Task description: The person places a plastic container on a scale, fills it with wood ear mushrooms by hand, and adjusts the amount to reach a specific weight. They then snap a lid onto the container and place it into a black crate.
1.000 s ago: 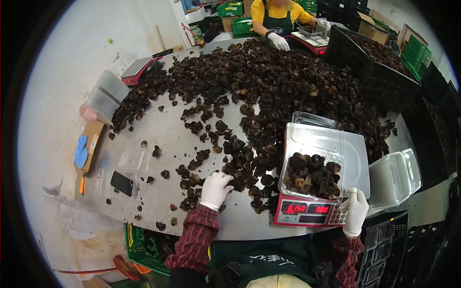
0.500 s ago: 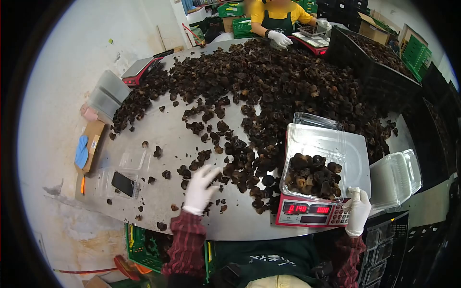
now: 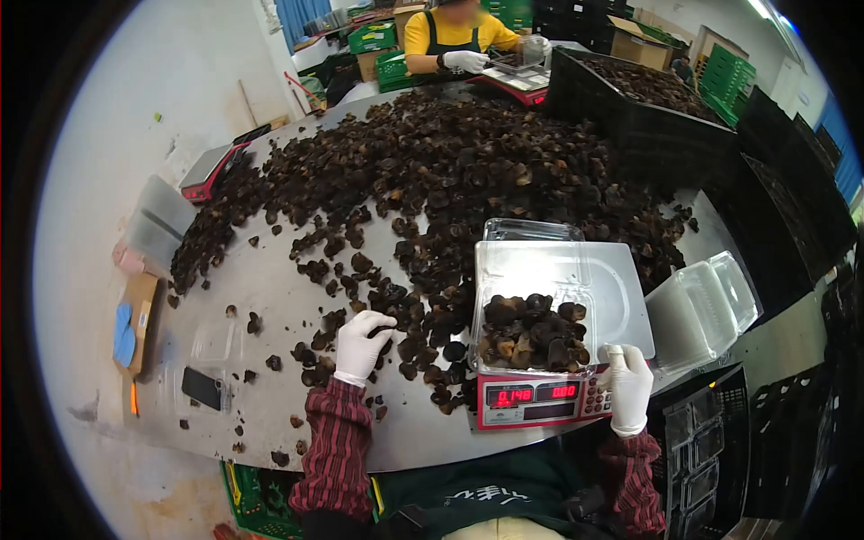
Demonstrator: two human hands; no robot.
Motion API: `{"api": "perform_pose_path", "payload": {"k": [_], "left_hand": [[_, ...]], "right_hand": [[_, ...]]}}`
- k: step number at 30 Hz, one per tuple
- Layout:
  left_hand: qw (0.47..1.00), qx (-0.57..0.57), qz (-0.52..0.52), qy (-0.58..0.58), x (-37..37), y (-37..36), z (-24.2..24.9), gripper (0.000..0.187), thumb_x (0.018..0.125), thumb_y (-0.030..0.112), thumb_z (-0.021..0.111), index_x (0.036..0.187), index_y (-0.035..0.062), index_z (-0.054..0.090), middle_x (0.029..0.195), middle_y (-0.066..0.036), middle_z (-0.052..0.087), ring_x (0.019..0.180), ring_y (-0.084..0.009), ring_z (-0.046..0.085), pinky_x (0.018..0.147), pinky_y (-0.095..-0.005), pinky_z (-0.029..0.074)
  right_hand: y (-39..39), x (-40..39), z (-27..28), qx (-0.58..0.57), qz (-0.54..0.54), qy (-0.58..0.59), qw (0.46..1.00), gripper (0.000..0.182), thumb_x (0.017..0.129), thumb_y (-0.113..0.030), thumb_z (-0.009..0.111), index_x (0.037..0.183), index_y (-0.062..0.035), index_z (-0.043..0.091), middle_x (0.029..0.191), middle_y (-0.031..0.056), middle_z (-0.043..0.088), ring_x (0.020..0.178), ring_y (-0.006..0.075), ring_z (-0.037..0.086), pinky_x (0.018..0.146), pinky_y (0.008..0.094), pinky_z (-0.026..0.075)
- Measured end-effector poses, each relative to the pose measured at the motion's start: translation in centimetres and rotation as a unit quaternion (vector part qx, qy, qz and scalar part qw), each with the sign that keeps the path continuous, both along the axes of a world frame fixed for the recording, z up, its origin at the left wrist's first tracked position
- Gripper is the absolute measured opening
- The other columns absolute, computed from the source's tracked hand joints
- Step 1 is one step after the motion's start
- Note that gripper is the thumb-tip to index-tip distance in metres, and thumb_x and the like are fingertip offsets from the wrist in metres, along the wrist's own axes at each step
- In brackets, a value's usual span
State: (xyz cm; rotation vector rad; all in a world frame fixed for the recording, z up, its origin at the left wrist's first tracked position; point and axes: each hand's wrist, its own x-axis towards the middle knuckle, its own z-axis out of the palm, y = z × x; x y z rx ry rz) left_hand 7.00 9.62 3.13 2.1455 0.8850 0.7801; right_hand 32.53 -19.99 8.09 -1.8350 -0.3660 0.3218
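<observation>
Dark wood ear mushrooms (image 3: 423, 144) are heaped over the metal table, with loose pieces trailing toward me. My left hand (image 3: 363, 346), in a white glove, is at the near end of this trail, fingers curled in among the pieces; what they grip is hidden. A clear plastic container (image 3: 589, 306) with mushrooms inside rests on a red digital scale (image 3: 504, 416) reading 0.148. At the container's near right corner, beside the keypad, my gloved right hand (image 3: 628, 389) is closed with bent fingers. Whatever it holds, I cannot make out.
Stacked clear containers (image 3: 702, 310) stand right of the scale. A large black crate (image 3: 648, 126) of mushrooms is at the back right. Across the table, a person in yellow (image 3: 450, 36) works at another scale (image 3: 520, 88). A phone (image 3: 202, 388) lies at left.
The view has swung to the right, so the table sits further left in it. My left hand's fingers have gone from spread to curled. The right hand stays by the scale, still reading 0.148.
</observation>
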Motion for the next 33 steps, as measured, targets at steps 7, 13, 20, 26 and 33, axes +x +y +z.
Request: {"api": "perform_pose_path", "payload": {"k": [7,13,20,26,33], "left_hand": [[0.963,0.083,-0.239,-0.091,10.7,-7.6,8.8,0.022,0.074,0.005,0.071,0.096,0.0069,0.069,0.099,-0.008,0.064,0.092,-0.0216,0.061,0.079,-0.0300,0.049],[0.918,0.249,-0.297,-0.088,13.9,-10.8,8.8,0.032,0.080,0.018,0.068,0.111,0.0119,0.065,0.113,-0.011,0.060,0.106,-0.0289,0.056,0.090,-0.0360,0.044],[0.991,0.107,-0.035,0.066,5.3,-4.4,1.7,0.038,0.079,0.010,0.066,0.117,0.0136,0.063,0.119,-0.013,0.058,0.107,-0.0324,0.055,0.094,-0.0400,0.044],[0.979,0.148,-0.037,0.132,2.8,-2.2,-5.3,0.047,0.071,0.002,0.070,0.114,0.0188,0.063,0.121,-0.014,0.055,0.106,-0.0335,0.054,0.089,-0.0383,0.047],[0.997,-0.045,0.042,-0.044,2.9,-1.8,-3.9,0.026,0.072,-0.007,0.064,0.094,0.0057,0.070,0.098,-0.006,0.062,0.079,-0.0149,0.059,0.071,-0.0245,0.047]], "right_hand": [[1.2,0.8,-1.3,-0.060,0.045,-0.215,0.974,0.021,0.091,-0.015,0.061,0.102,0.0028,0.062,0.068,0.0040,0.060,0.054,0.0084,0.053,0.051,0.0231,0.042],[1.8,0.4,-0.1,-0.085,0.053,-0.240,0.966,0.019,0.087,-0.011,0.063,0.102,0.0012,0.062,0.082,0.0150,0.064,0.065,0.0211,0.060,0.061,0.0318,0.048],[1.3,0.1,0.5,-0.039,0.026,-0.129,0.990,0.021,0.089,-0.014,0.062,0.102,0.0017,0.064,0.075,0.0078,0.064,0.058,0.0096,0.056,0.055,0.0250,0.045],[1.4,0.0,-0.6,-0.037,0.034,-0.168,0.984,0.017,0.090,-0.012,0.061,0.100,0.0017,0.063,0.073,0.0060,0.061,0.054,0.0080,0.051,0.050,0.0228,0.042],[0.4,0.2,-1.1,-0.016,-0.002,-0.126,0.992,0.016,0.090,-0.012,0.062,0.098,0.0015,0.064,0.074,0.0075,0.066,0.053,0.0076,0.055,0.048,0.0227,0.044]]}}
